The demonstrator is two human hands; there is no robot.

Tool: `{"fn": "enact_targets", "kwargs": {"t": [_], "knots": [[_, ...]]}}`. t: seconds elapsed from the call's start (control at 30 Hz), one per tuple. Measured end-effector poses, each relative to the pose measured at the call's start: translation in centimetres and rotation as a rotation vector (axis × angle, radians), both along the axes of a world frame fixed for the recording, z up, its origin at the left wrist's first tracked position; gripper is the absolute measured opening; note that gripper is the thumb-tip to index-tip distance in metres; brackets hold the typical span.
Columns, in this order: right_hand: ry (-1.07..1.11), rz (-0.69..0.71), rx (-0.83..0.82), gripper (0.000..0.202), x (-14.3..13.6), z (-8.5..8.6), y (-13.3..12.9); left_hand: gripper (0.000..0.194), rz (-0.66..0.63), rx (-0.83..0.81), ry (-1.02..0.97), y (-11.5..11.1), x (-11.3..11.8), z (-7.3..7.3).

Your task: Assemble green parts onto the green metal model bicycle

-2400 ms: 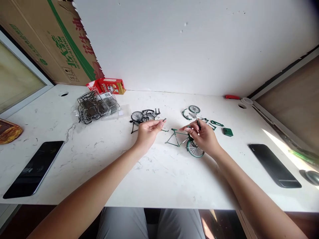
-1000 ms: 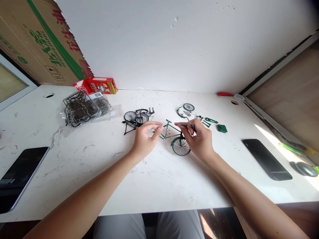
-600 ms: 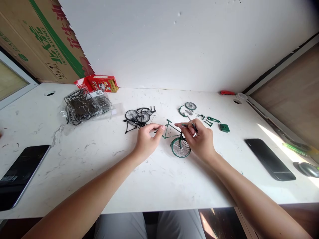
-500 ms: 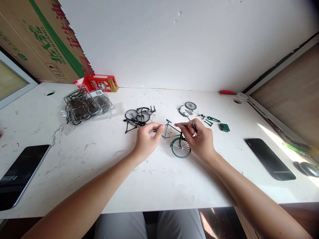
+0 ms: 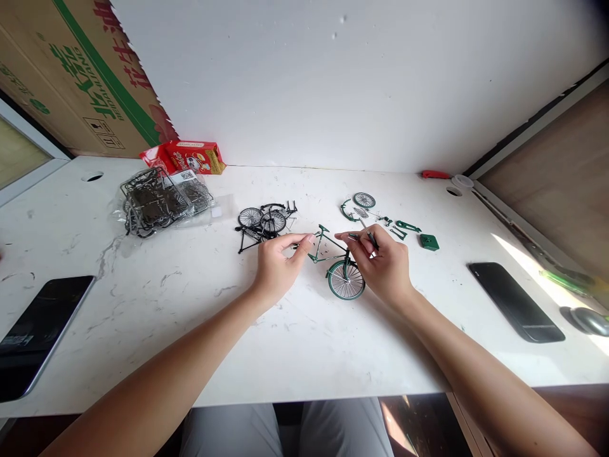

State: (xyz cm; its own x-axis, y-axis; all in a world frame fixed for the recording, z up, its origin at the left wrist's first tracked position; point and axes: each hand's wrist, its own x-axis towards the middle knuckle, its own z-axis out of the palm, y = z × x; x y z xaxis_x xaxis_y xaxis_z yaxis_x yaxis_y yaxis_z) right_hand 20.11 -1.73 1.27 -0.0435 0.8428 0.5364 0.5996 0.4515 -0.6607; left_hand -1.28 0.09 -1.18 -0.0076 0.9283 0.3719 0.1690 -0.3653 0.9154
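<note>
A green model bicycle frame point(image 5: 328, 258) stands between my hands with one spoked wheel point(image 5: 347, 280) and its mudguard fitted at the front end. The thumb and forefinger of my left hand point(image 5: 280, 263) are pinched together at the rear end of the frame, which they partly hide. My right hand point(image 5: 384, 261) is curled at the front end, by the handlebar area. A small screwdriver point(image 5: 370, 236) with a dark handle is tucked in its fingers, its thin metal shaft pointing up and to the left. What its thumb and forefinger touch is too small to make out.
Loose green parts lie behind my right hand: a wheel point(image 5: 364, 200), a curved mudguard point(image 5: 349, 211) and a square base point(image 5: 429, 242). Black bicycle parts point(image 5: 261, 221) and a bag of parts point(image 5: 164, 200) lie left. Phones point(image 5: 45, 333) point(image 5: 515, 302) flank the workspace.
The view has shifted very slightly. My left fingers have moved a little at the rear of the frame; my right hand keeps its hold on the screwdriver.
</note>
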Motion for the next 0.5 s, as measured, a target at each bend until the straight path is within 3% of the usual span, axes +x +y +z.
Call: {"fn": "enact_targets", "kwargs": {"t": [0.5], "knots": [[0.023, 0.005, -0.052, 0.043, -0.04, 0.04, -0.07, 0.019, -0.055, 0.003, -0.001, 0.09, 0.08, -0.13]]}}
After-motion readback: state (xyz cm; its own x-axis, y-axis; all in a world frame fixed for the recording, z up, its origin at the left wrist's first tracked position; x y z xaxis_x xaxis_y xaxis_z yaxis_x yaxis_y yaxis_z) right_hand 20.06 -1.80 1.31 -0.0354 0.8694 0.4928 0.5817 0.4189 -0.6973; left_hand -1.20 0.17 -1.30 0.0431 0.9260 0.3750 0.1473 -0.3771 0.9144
